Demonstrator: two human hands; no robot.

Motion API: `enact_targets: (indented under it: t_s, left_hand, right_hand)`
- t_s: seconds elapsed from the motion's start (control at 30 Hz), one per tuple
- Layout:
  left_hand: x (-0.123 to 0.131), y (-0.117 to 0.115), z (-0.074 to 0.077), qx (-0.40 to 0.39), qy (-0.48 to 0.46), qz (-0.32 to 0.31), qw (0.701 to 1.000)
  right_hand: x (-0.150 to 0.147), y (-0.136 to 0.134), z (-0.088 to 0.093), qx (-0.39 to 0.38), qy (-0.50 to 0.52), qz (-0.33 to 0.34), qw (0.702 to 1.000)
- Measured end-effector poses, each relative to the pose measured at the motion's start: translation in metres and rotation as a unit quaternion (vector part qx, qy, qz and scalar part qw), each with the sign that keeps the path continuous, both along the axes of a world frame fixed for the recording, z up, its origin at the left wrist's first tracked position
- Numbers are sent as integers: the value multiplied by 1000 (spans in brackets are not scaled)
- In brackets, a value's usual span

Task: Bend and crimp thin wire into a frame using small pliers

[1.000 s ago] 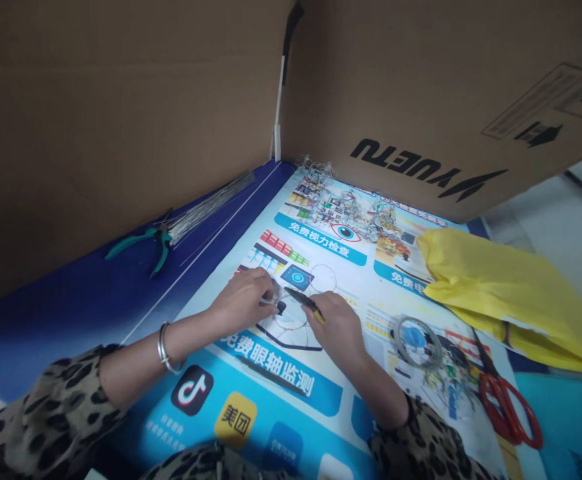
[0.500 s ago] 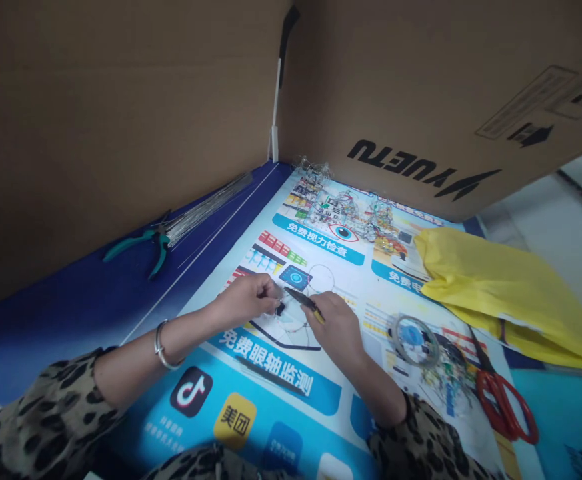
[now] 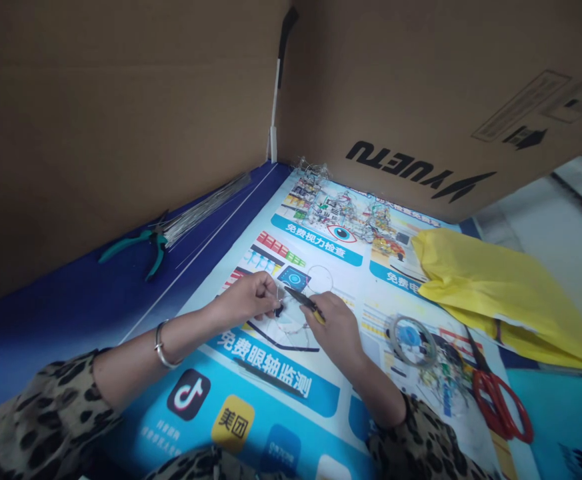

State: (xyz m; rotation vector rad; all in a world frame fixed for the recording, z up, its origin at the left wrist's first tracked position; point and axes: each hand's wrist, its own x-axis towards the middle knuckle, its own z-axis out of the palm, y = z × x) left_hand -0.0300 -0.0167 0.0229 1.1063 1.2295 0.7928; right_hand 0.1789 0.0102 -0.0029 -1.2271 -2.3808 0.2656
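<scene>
Two pairs of pliers are in view. The small pliers (image 3: 301, 302) are clenched in the right hand (image 3: 335, 331); their long axis slants, with the tip pointing up-left toward the left hand (image 3: 249, 298). The teal pliers (image 3: 155, 235) lie beside one bundle of wires (image 3: 205, 207). The left grip pinches one wire piece (image 3: 279, 309) at mid-worktop (image 3: 61, 313). One pair of scissors (image 3: 485, 381), one wire coil (image 3: 395, 328) and one yellow bag (image 3: 495, 293) lie to the right.

leopard-print sleeves (image 3: 35, 413), silver bangle (image 3: 161, 345)

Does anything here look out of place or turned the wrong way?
Yes. The brown cardboard panel at the back right stands inverted: its black printed lettering reads upside down.
</scene>
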Motion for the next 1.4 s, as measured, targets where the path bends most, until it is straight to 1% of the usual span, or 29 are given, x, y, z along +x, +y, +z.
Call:
enact_targets:
  t_s: [0.17,0.27,0.37,0.53,0.77,1.0,1.17,1.4]
  left_hand:
    - [2,2,7,-27,-35,15,999]
    - [4,4,13,-40,-33,8,999]
    - [6,6,15,-47,-32,16,998]
    - [10,10,11,-56,-41,24,997]
    - [10,9,8,-34,-39,13,999]
    - [9,8,-3,-20,-20,17,999]
    - [9,8,-6,-14,-5,16,1000]
    - [7,8,-16,17,9,19,1000]
  right_hand:
    - [1,0,1,-27,18,-2,999]
    - [1,1,1,-32,28,-3,999]
    - [1,1,1,-29,29,-3,999]
    - [1,2,1,-17,33,-6,999]
    - [0,2,2,-1,18,-8,1000]
    - [0,1,3,-5,-3,-11,1000]
    - [-1,-1,5,-9,-23,-10,1000]
    - [-1,-3,7,-6,-33,-11,999]
